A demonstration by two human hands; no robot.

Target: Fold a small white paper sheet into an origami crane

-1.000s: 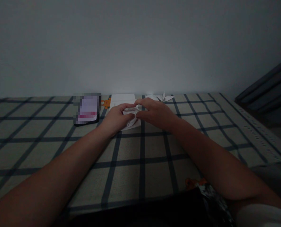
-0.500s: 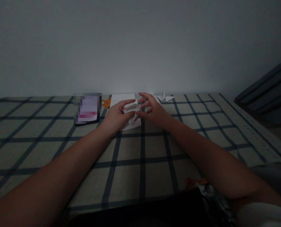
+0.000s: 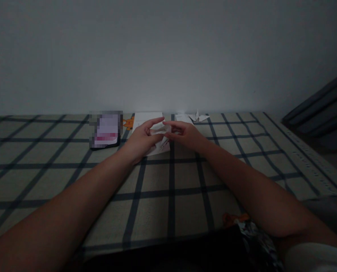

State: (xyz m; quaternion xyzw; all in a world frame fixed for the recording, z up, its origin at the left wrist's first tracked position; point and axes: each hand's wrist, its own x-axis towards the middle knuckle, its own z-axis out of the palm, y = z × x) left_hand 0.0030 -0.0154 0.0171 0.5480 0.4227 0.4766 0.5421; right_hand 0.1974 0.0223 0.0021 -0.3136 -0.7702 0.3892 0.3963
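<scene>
Both of my hands meet over a small piece of folded white paper (image 3: 160, 139) on the checked cloth (image 3: 168, 177). My left hand (image 3: 141, 139) grips the paper's left side, thumb stretched over its top. My right hand (image 3: 185, 135) pinches the paper's right edge with thumb and fingers. Part of the paper is hidden between the hands. The room is dim.
A phone with a lit screen (image 3: 105, 130) lies left of my hands. Flat white sheets (image 3: 146, 117) and a folded paper crane (image 3: 197, 116) sit by the wall behind. An orange cartoon print (image 3: 127, 123) shows on the cloth. A crinkled foil wrapper (image 3: 249, 230) lies near my right elbow.
My right hand lay curled over the paper, then lifted with fingers spread, and now pinches its right edge. My left hand kept its hold.
</scene>
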